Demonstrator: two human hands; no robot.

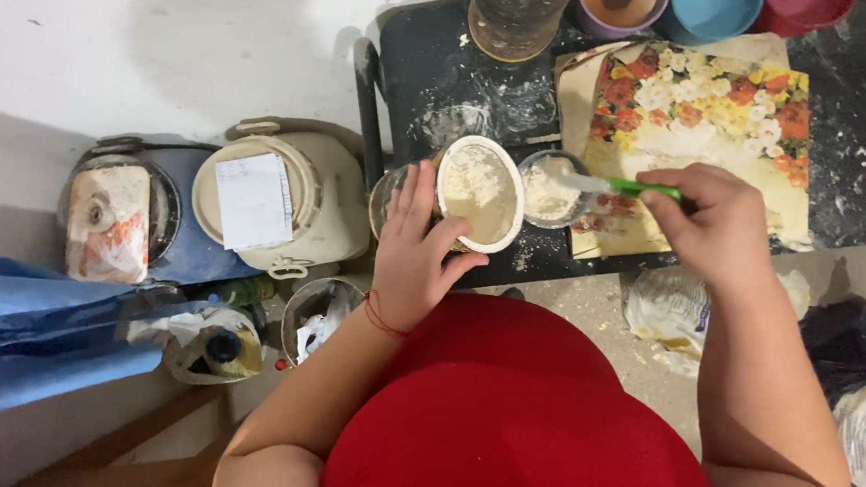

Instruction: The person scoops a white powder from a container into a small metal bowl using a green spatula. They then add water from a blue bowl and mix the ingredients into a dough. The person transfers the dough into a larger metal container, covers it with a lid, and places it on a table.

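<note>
Across the upper middle of the frame a dark, powder-dusted table (434, 63) bears most of the work, with a flower-printed board (706, 125) lying on its right half. In the left middle of the frame, off the table, a cream lidded bucket (305, 201) stands with a white slip of paper on its lid, and a blue drum (179, 223) sits just beside it. At the top edge stand a clear jar (517, 13) and a row of coloured bowls (708, 10). Near the table's front edge the left hand (414, 252) wraps around a white-rimmed tub (478, 191) of pale powder, tilted so its open mouth faces the camera, fingers curled against its side and thumb on the lower rim. Just right of the tub, touching or nearly so, sits a small glass bowl (551, 189) holding more of the pale powder. The right hand (720, 226) is closed in a pinch on a green-handled tool (629, 187), whose pale blade reaches over the small bowl's rim. A thin red string circles the left wrist.
</note>
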